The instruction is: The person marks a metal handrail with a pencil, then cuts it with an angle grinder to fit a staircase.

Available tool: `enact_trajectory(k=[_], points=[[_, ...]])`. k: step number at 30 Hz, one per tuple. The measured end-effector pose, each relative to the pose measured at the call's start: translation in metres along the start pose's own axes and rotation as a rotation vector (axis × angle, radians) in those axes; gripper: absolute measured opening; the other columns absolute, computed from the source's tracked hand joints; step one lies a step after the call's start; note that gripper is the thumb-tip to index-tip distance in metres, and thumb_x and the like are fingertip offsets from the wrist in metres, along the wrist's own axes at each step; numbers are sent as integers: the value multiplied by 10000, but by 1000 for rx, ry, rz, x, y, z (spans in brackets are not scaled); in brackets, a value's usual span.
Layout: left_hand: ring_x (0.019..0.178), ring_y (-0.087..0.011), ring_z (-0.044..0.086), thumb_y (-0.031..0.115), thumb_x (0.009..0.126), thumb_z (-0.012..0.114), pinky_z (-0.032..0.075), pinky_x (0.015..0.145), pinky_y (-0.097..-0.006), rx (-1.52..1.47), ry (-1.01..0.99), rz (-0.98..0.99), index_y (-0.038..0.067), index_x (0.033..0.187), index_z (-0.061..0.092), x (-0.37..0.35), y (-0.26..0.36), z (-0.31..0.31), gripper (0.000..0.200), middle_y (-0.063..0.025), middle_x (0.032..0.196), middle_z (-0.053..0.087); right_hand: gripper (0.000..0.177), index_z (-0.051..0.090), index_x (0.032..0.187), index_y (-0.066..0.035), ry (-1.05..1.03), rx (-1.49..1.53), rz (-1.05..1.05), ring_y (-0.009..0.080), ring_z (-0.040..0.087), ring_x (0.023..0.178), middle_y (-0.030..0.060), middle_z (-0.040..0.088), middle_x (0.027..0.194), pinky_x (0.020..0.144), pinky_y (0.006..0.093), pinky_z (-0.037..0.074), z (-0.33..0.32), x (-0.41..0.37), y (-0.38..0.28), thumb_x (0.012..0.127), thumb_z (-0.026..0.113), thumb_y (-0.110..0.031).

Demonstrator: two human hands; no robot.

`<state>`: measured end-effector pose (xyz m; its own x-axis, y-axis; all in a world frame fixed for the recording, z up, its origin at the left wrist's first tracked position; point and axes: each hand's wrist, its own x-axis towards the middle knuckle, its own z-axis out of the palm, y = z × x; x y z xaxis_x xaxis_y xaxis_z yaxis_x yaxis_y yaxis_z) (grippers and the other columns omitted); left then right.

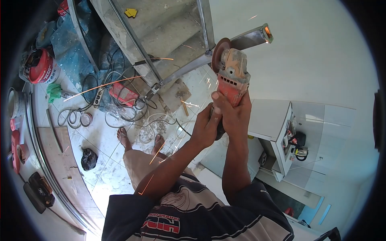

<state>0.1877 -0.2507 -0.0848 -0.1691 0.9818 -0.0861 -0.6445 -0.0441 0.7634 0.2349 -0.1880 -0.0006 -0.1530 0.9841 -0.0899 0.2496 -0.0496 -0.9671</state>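
Both my hands are wrapped round an angle grinder with a red body and a worn, dusty head. My left hand grips the rear of the body, and my right hand closes round it higher up, thumb on top. The brown disc stands edge-on right at a metal rail, near where an upright post joins it. Orange sparks streak down and to the left, and the rail's open end glows orange. A dark cord runs away below my hands.
Concrete stairs with a yellow magnet square rise behind the rail. A red machine, tangled cables and a hammer lie on the tiled floor. A red bucket stands left; a white cabinet stands right.
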Motion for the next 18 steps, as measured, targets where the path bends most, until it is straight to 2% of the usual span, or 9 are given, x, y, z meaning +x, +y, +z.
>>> enact_trajectory(k=[5, 7, 11, 13, 17, 18], points=[[963, -186, 617, 412, 1092, 419, 491, 879, -344, -11, 12, 15, -78, 1238, 556, 2, -1, 0, 529, -173, 1062, 680, 561, 518, 1273, 15, 13, -46, -11, 125, 636, 923, 89, 664, 1091, 801, 277, 540, 4, 1, -6, 830, 839, -110], [951, -183, 609, 419, 1093, 423, 491, 866, -348, -13, -1, -18, -71, 1214, 561, 2, 0, -1, 523, -159, 1050, 678, 490, 552, 1247, 16, 23, -96, -98, 100, 619, 796, 72, 665, 990, 702, 252, 523, 4, 3, -4, 845, 808, -99], [913, -207, 637, 431, 1089, 428, 499, 831, -366, -40, 18, -1, -65, 1181, 569, -2, 1, 2, 524, -167, 998, 689, 488, 553, 1242, 18, 21, -73, -64, 106, 624, 804, 77, 666, 991, 712, 255, 527, 6, -3, -8, 845, 810, -105], [872, -245, 668, 448, 1083, 438, 508, 793, -382, 115, 71, 15, -62, 1151, 572, -10, -11, 3, 531, -190, 941, 695, 487, 553, 1238, 17, 52, -68, -63, 112, 619, 790, 77, 663, 976, 695, 259, 525, 3, -12, -1, 843, 813, -100], [847, -277, 686, 465, 1077, 446, 512, 766, -395, 47, 85, 24, -66, 1134, 572, -25, -29, 5, 549, -218, 906, 691, 489, 551, 1235, 19, 33, -78, 2, 116, 616, 778, 77, 659, 965, 675, 264, 524, -6, -24, 13, 840, 816, -92], [839, -271, 679, 473, 1076, 447, 509, 760, -394, 28, 87, 18, -63, 1120, 571, -25, -31, 5, 552, -216, 903, 688, 524, 535, 1269, 18, 26, -67, 39, 123, 630, 839, 84, 660, 1027, 721, 267, 535, -8, -25, 15, 839, 817, -82]])
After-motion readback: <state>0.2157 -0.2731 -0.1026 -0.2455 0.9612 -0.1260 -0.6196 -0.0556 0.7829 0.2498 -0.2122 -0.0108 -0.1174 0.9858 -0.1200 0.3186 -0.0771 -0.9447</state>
